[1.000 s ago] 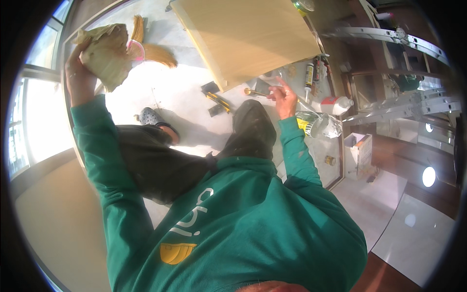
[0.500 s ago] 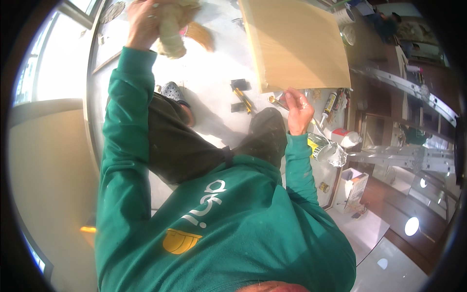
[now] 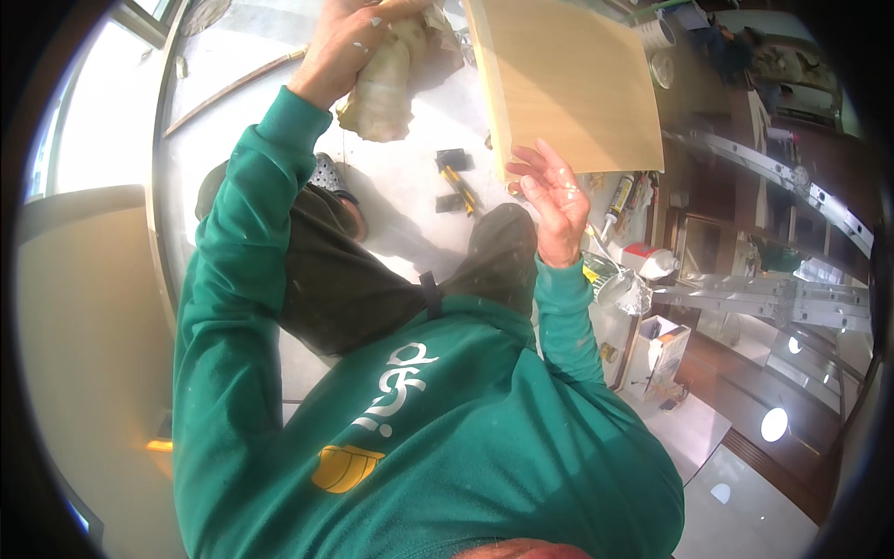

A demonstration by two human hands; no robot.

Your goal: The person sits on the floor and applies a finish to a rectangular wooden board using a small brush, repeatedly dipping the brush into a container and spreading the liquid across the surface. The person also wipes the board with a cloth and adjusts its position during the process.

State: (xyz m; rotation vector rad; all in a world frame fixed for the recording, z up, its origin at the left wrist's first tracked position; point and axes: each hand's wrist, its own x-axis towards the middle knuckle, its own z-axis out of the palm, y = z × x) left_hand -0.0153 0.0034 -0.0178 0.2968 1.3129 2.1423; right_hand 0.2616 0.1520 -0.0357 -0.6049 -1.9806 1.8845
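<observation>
A crumpled rag [image 3: 386,88] was bunched up in the left hand [image 3: 349,42], near the top of the view. The fingers [image 3: 396,11] were curled tight over the top of the rag, and most of the cloth hung down below them. The rag was pale, creamy and wrinkled. It was held above a white floor [image 3: 400,200].

Just to the right of the rag lay a flat wooden board [image 3: 568,84], light tan and smooth. The right hand [image 3: 554,200] was at the board's lower edge. Its fingers [image 3: 540,163] were spread loosely open and touched the edge of the board. They gripped nothing.

Between the two hands, on the floor, lay some small dark tools [image 3: 456,182], one with a yellow part. The person wore a green sweater [image 3: 419,438] and dark trousers [image 3: 372,270], with one knee bent up under the right hand.

Further right there was a tube of glue [image 3: 616,200], a white bottle [image 3: 652,263] and a small open box [image 3: 659,347]. A metal ladder [image 3: 773,177] lay across the far right side.
</observation>
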